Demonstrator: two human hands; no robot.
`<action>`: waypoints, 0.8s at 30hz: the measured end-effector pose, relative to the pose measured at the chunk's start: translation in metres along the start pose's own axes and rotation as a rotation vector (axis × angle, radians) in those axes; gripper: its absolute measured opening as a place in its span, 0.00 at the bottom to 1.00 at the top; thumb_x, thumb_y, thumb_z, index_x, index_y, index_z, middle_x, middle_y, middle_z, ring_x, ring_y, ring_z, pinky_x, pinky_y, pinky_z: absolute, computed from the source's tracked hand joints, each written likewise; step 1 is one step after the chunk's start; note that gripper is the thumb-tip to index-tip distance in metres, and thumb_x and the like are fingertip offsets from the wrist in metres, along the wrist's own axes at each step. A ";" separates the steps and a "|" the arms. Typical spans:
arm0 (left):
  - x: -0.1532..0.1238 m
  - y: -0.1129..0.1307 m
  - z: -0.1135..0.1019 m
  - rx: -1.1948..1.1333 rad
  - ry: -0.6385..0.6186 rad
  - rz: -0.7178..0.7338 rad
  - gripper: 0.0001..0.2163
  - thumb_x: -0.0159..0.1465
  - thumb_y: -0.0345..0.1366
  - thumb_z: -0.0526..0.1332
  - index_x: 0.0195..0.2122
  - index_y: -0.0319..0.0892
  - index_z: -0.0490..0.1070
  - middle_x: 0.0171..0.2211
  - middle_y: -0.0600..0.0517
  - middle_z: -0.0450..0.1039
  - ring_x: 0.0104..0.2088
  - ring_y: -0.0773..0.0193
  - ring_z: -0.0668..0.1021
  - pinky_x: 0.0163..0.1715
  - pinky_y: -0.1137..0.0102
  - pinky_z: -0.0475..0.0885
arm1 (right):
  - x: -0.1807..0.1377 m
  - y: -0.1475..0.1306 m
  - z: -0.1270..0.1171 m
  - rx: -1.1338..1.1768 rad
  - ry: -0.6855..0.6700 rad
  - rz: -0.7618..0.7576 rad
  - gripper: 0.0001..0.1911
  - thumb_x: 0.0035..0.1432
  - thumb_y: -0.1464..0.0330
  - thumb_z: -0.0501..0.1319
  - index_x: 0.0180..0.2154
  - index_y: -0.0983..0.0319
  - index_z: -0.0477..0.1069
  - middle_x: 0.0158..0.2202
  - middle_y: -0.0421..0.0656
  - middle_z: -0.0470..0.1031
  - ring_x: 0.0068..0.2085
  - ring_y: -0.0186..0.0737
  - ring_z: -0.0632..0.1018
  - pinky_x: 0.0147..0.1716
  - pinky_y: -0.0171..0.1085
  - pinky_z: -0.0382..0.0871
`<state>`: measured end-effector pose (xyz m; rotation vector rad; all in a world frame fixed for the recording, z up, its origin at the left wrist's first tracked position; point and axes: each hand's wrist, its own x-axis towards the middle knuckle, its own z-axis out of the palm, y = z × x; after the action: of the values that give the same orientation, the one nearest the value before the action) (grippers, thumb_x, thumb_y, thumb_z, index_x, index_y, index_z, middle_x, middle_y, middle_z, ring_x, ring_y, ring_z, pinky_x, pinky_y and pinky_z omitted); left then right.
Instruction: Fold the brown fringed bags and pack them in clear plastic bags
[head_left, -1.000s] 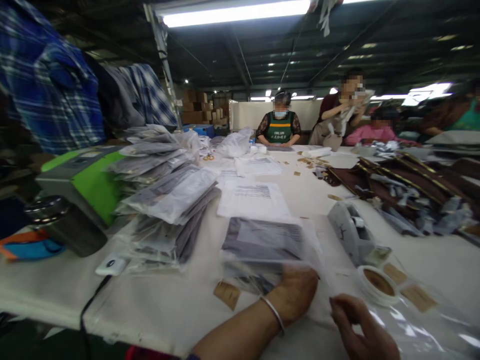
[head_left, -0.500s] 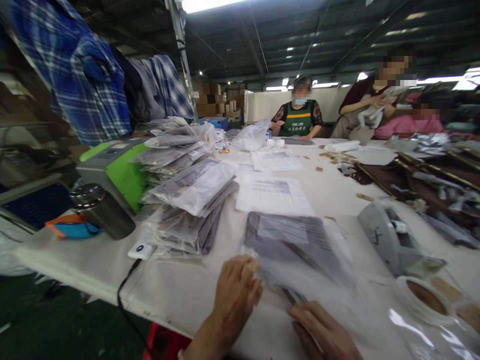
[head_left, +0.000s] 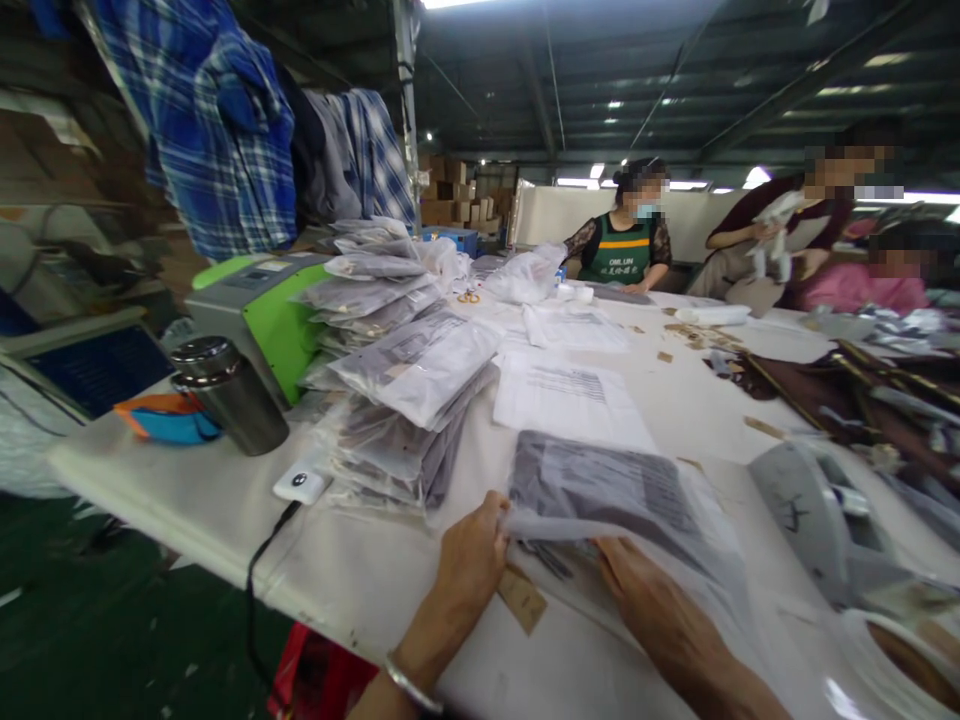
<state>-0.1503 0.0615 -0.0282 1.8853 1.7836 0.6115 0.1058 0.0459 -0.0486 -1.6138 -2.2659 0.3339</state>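
A dark, flat fabric item (head_left: pixel 592 480) lies inside a frosted plastic bag (head_left: pixel 720 545) in front of me. My left hand (head_left: pixel 474 548) is closed, pinching the near left corner of the bag. At the bag's near edge, my right hand (head_left: pixel 645 595) has its fingers together on the plastic; its fingertips are partly hidden. Between my hands, thin dark strips (head_left: pixel 551 560) show below the raised plastic edge. Under my left fingers a brown paper tag (head_left: pixel 523 600) hangs over the table.
Stacked bagged items (head_left: pixel 409 400) stand left, beside a green and grey machine (head_left: pixel 281 320) and a dark flask (head_left: pixel 232 395). To the right are a tape dispenser (head_left: pixel 814 520) and a tape roll (head_left: pixel 900 660). Printed white bags (head_left: pixel 570 400) lie ahead. Co-workers sit across the table (head_left: pixel 180 510).
My left hand has moved up onto the bag's corner. My right hand has shifted forward to the bag's edge, which is now raised. The brown tag has come into sight. The view has turned left.
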 end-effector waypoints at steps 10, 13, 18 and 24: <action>0.004 -0.010 -0.002 -0.236 -0.051 -0.067 0.15 0.64 0.29 0.52 0.51 0.44 0.64 0.29 0.55 0.73 0.33 0.61 0.76 0.32 0.72 0.63 | -0.010 -0.019 0.011 -0.012 0.143 -0.334 0.15 0.67 0.68 0.50 0.44 0.57 0.74 0.43 0.46 0.80 0.42 0.42 0.81 0.41 0.37 0.78; 0.004 -0.013 0.000 -0.302 -0.048 -0.062 0.16 0.63 0.28 0.52 0.52 0.44 0.64 0.30 0.55 0.72 0.33 0.62 0.76 0.32 0.73 0.64 | 0.003 -0.067 0.011 0.104 0.026 -0.516 0.17 0.67 0.76 0.47 0.48 0.59 0.72 0.47 0.46 0.78 0.44 0.37 0.80 0.43 0.34 0.77; 0.007 -0.019 -0.001 -0.453 -0.057 -0.100 0.18 0.62 0.27 0.50 0.53 0.44 0.63 0.30 0.56 0.71 0.26 0.67 0.75 0.27 0.75 0.68 | 0.031 -0.093 0.013 0.097 -0.136 -0.570 0.26 0.62 0.79 0.50 0.59 0.61 0.67 0.57 0.49 0.74 0.55 0.45 0.76 0.57 0.43 0.70; 0.013 -0.021 0.000 -0.605 -0.082 -0.154 0.18 0.61 0.28 0.49 0.52 0.41 0.61 0.27 0.59 0.67 0.17 0.71 0.71 0.16 0.78 0.66 | 0.037 -0.083 -0.008 0.201 -0.305 -0.533 0.25 0.62 0.76 0.49 0.57 0.59 0.69 0.59 0.47 0.72 0.57 0.45 0.74 0.60 0.45 0.65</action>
<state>-0.1665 0.0753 -0.0409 1.3302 1.4561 0.8808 0.0262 0.0539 -0.0049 -0.8595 -2.6714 0.6713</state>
